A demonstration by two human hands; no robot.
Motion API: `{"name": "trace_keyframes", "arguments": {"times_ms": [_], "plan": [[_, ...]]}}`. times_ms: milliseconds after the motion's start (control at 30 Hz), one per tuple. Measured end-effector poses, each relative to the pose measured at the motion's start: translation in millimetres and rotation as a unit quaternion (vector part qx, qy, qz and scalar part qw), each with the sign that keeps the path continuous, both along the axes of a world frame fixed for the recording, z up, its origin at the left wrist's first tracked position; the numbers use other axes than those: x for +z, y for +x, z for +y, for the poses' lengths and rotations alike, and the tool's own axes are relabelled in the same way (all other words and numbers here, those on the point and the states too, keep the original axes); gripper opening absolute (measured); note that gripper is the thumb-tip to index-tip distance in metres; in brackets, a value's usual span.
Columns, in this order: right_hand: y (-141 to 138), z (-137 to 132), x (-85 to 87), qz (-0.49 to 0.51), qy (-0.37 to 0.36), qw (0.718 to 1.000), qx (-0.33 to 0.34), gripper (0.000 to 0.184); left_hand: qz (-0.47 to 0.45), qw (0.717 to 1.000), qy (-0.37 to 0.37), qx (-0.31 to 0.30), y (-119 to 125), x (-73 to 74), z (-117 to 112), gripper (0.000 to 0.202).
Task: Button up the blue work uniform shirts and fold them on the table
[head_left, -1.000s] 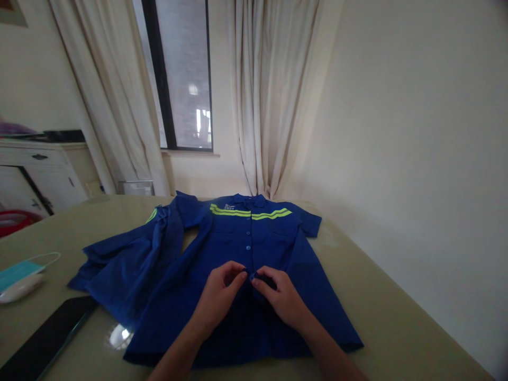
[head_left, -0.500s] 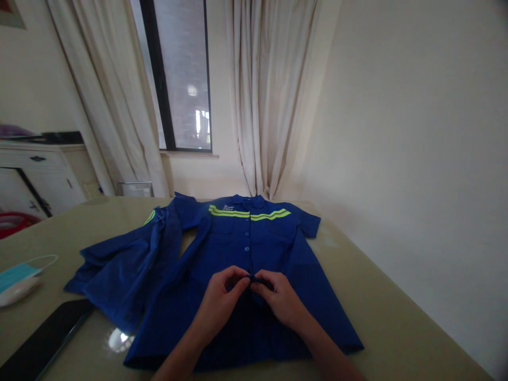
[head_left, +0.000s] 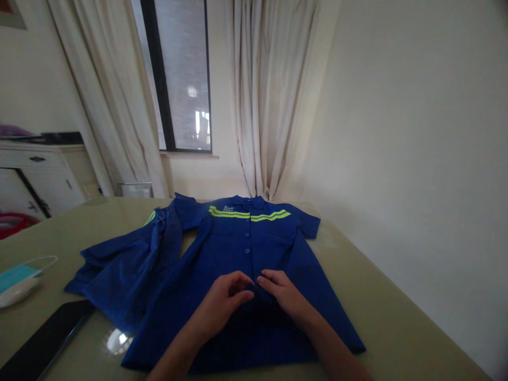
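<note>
A blue work jacket with yellow-green reflective stripes across the chest lies flat, front up, on a beige table. Its upper buttons are fastened. My left hand and my right hand meet at the jacket's front placket, low on the body. Both pinch the fabric edges there, fingertips almost touching. What sits between the fingertips is too small to make out. A second blue garment lies crumpled to the left, touching the jacket's sleeve.
A dark phone or tablet lies at the table's near left, with a face mask on a white object beyond it. White drawers stand at the far left. Curtains and a window are behind; a plain wall runs along the right.
Both hands have shifted slightly down the placket toward me and kept pinching the fabric. The jacket's lower front has flattened a little.
</note>
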State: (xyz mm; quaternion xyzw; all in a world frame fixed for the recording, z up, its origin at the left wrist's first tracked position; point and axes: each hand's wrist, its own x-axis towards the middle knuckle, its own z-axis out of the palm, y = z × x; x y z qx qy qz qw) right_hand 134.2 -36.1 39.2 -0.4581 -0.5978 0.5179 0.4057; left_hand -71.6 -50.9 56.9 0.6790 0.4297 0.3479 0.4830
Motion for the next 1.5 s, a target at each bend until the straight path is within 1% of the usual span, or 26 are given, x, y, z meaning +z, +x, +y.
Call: {"name": "trace_keyframes", "arguments": {"times_ms": [67, 133, 200, 233, 300, 333, 400, 467, 533, 600, 700, 800, 900, 967, 1067, 1267, 1333, 1400, 1500], "plan": [[-1.3, -1.0, -0.6, -0.003, 0.003, 1.0, -0.004, 0.04, -0.024, 0.998, -0.042, -0.028, -5.1, 1.5, 1.2, 0.024], [-2.4, -1.6, 0.1, 0.007, 0.013, 1.0, 0.007, 0.036, -0.029, 0.997, -0.056, -0.048, -8.7, 4.2, 0.9, 0.024], [-3.3, -2.0, 1.9, 0.02, 0.026, 0.999, 0.029, 0.033, -0.001, 0.999, -0.026, -0.04, -9.7, 7.2, -0.5, 0.016], [-3.7, -2.2, 3.0, 0.025, 0.032, 0.998, 0.039, 0.034, 0.017, 1.0, -0.001, -0.025, -9.3, 8.3, -1.2, 0.012], [-4.1, -2.9, 5.5, 0.028, 0.042, 0.997, 0.052, 0.033, 0.039, 0.998, 0.049, 0.007, -7.6, 9.0, -1.7, 0.009], [-4.3, -3.3, 6.7, 0.026, 0.047, 0.997, 0.054, 0.031, 0.039, 0.997, 0.064, 0.018, -6.8, 8.4, -1.1, 0.01], [-4.5, -4.0, 8.7, 0.016, 0.059, 0.997, 0.051, 0.027, 0.015, 0.998, 0.064, 0.019, -6.3, 5.2, 1.8, 0.01], [-4.7, -4.2, 10.3, 0.005, 0.075, 0.997, 0.036, 0.023, -0.012, 0.999, 0.033, -0.001, -8.0, 1.1, 5.6, 0.011], [-5.2, -4.5, 11.7, -0.004, 0.089, 0.996, 0.024, 0.021, -0.033, 0.999, -0.009, -0.033, -11.6, -1.4, 8.6, 0.019], [-6.0, -5.3, 13.2, -0.012, 0.097, 0.995, 0.024, 0.021, -0.038, 0.997, -0.036, -0.059, -15.9, -0.7, 9.1, 0.026], [-7.2, -7.2, 15.4, -0.02, 0.105, 0.994, 0.009, 0.021, -0.01, 0.997, -0.032, -0.076, -20.3, 5.8, 5.2, 0.029], [-8.1, -9.1, 16.3, -0.017, 0.105, 0.994, -0.01, 0.022, 0.035, 0.996, -0.006, -0.084, -19.8, 13.9, 0.4, 0.025], [-8.7, -10.1, 16.0, -0.012, 0.09, 0.996, 0.01, 0.025, 0.042, 0.997, 0.014, -0.058, -15.7, 17.5, -1.2, 0.02], [-8.6, -9.9, 15.7, -0.01, 0.08, 0.997, 0.015, 0.026, 0.028, 0.999, 0.023, -0.032, -12.7, 16.5, -0.7, 0.018], [-7.0, -8.7, 15.1, -0.001, 0.069, 0.998, 0.005, 0.026, 0.015, 0.999, 0.037, -0.003, -9.4, 12.9, 0.1, 0.015], [-5.5, -9.4, 10.2, -0.002, 0.061, 0.998, 0.025, 0.024, 0.029, 0.995, 0.077, 0.049, -9.0, 12.2, 0.7, 0.01], [-7.7, -11.1, 9.0, -0.016, 0.072, 0.997, 0.024, 0.02, 0.027, 0.995, 0.078, 0.048, -10.7, 12.4, 1.9, 0.009], [-10.4, -12.7, 9.4, -0.029, 0.092, 0.995, 0.012, 0.017, 0.018, 0.997, 0.067, 0.034, -12.3, 11.4, 3.3, 0.009], [-13.2, -14.4, 11.3, -0.028, 0.109, 0.994, 0.002, 0.015, 0.009, 0.998, 0.057, 0.025, -12.8, 8.8, 4.4, 0.01]]}}
